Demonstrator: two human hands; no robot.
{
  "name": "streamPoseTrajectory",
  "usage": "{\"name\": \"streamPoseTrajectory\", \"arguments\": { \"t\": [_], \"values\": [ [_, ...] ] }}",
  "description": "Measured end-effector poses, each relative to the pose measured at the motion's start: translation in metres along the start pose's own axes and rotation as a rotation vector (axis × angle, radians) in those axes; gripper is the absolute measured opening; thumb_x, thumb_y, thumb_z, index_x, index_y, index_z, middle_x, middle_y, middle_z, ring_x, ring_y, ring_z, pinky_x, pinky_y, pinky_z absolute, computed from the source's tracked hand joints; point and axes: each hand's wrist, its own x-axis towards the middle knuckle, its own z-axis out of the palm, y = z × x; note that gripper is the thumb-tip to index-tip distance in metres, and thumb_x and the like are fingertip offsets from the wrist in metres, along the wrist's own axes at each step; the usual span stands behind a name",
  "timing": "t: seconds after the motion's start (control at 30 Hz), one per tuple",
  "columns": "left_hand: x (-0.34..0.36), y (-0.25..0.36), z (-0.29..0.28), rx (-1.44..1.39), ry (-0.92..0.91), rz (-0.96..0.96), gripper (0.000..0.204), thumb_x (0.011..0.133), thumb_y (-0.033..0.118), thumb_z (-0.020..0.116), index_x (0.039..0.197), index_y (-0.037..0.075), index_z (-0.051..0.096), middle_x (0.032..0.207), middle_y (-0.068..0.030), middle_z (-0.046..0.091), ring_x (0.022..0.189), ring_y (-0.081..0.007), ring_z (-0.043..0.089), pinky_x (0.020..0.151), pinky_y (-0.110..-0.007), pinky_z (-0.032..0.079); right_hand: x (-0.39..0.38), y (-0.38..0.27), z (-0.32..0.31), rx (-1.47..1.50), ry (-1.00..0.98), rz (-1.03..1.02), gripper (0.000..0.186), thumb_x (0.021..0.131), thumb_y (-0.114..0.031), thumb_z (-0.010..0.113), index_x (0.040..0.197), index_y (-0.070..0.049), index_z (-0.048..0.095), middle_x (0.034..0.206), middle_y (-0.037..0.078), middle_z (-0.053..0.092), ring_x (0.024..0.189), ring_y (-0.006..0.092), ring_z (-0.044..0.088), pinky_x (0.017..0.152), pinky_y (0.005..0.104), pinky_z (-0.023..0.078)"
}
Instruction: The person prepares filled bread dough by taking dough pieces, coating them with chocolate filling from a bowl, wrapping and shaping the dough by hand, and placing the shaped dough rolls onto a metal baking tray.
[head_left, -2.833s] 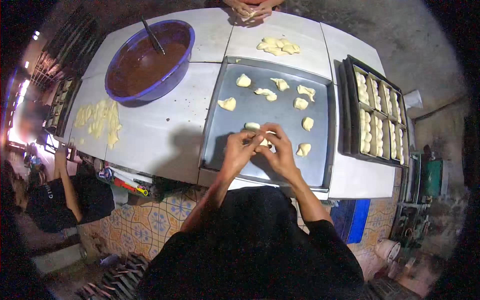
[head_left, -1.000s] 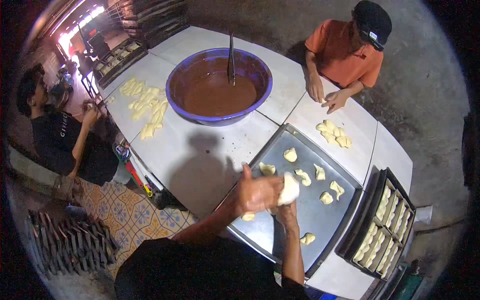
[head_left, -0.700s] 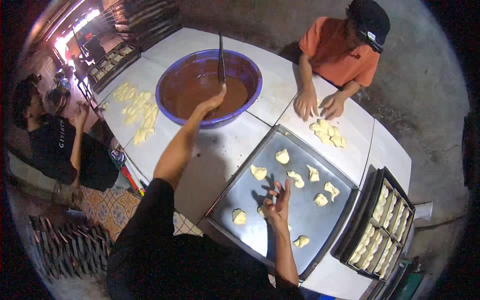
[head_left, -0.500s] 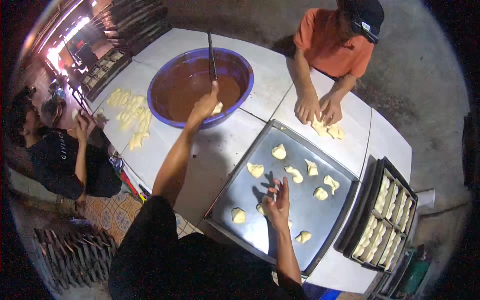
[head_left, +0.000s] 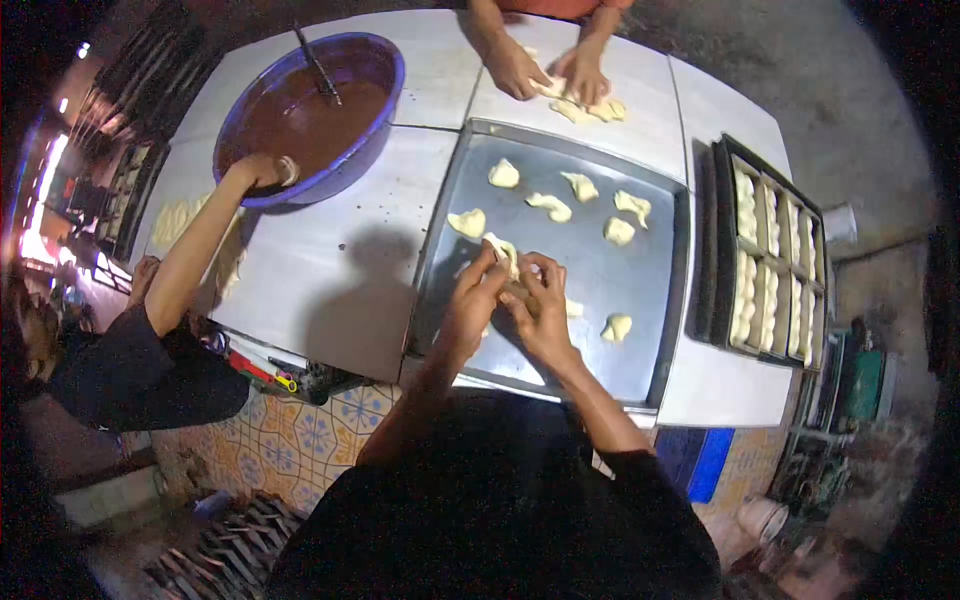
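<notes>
The left hand (head_left: 467, 312) and right hand (head_left: 543, 312) are pinching one piece of dough (head_left: 506, 256) above the tray (head_left: 640, 278), each grip holding narrow on it. Lumps (head_left: 504, 174) are lying around; a co-worker's hand (head_left: 262, 171) is dipping into the bowl (head_left: 352, 174).

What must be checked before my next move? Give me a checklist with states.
1. Dough piece held: ok, between the fingers of the left hand and right hand.
2. Hands over the tray: ok.
3. Held dough fully closed: cannot tell, fingers cover part.
4. Purple bowl free to reach into: not ok, a co-worker's hand is over its near-left side.
5. Dark utensil in the bowl: ok, leaning on the rim.
</notes>
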Motion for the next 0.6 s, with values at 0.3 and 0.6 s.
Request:
{"name": "streamPoseTrajectory", "arguments": {
  "t": [0.3,0.6],
  "values": [
    [-0.039,-0.017,0.019,0.033,-0.283,0.104,0.027,0.093,0.012,0.055,0.11,-0.009,0.055,0.104,-0.0145,0.06,0.089,-0.021,0.063,0.08,-0.03,0.054,-0.028,0.003,-0.047,0.611,0.105,0.216,0.024,0.082,-0.001,0.059,0.106,0.001,0.063,0.11,0.014,0.054,0.111,0.0246,0.051,0.092,0.0327,0.042],
    [-0.045,-0.051,0.019,0.239,-0.233,0.351,0.072,0.078,-0.012,0.057,0.134,0.009,0.015,0.091,-0.0088,0.053,0.081,-0.0138,0.057,0.067,-0.024,0.05,-0.06,0.0,-0.048,0.338,0.074,0.367,0.036,0.091,-0.021,0.057,0.119,0.002,0.056,0.098,0.012,0.066,0.082,0.0153,0.06,0.075,0.029,0.048]
  ]
}}
